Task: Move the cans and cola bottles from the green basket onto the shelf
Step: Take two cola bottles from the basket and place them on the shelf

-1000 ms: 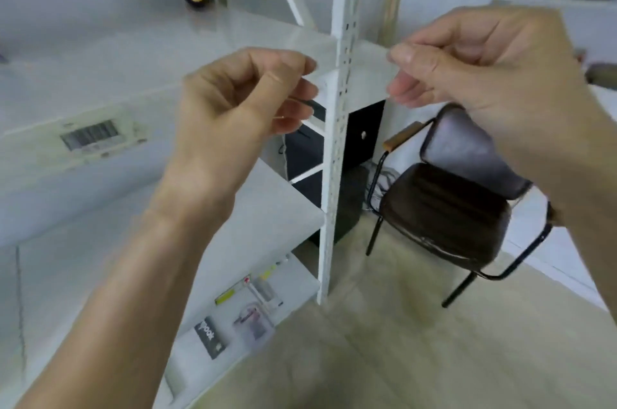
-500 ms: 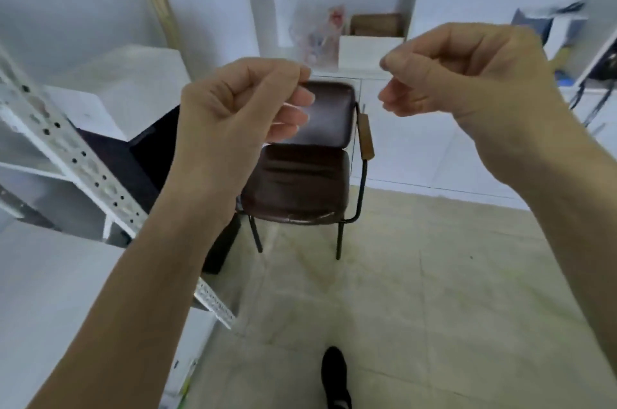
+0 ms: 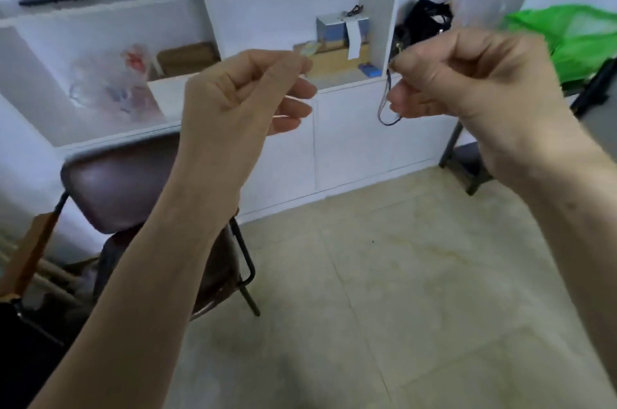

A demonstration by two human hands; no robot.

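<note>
Both hands are held raised in front of the chest, apart from each other and well above the floor. On the left hand (image 3: 233, 101) the fingers are curled loosely inward with the thumb laid along the forefinger, and nothing is seen between them; the right hand (image 3: 467, 78) is curled in the same way, and no can or bottle is held in it either, so both are judged to be empty. A dark looped cord hangs in the cabinet just behind the right fingertips and is not judged to be gripped. Something bright green (image 3: 574, 38) is seen at the right edge, resting up on a dark-framed table (image 3: 467, 155); it may be the green basket, but it is blurred and its contents cannot be told. No cans, no cola bottles and no target shelf are made out, so how much has been moved already cannot be judged; by the look of it, a fresh item remains to be fetched from the right. Open tiled floor (image 3: 400, 291) is offered straight ahead and to the right. The left side is narrowed by a brown chair (image 3: 120, 188) just below the left forearm, and the white wall cabinet (image 3: 350, 141) closes the far side.
</note>
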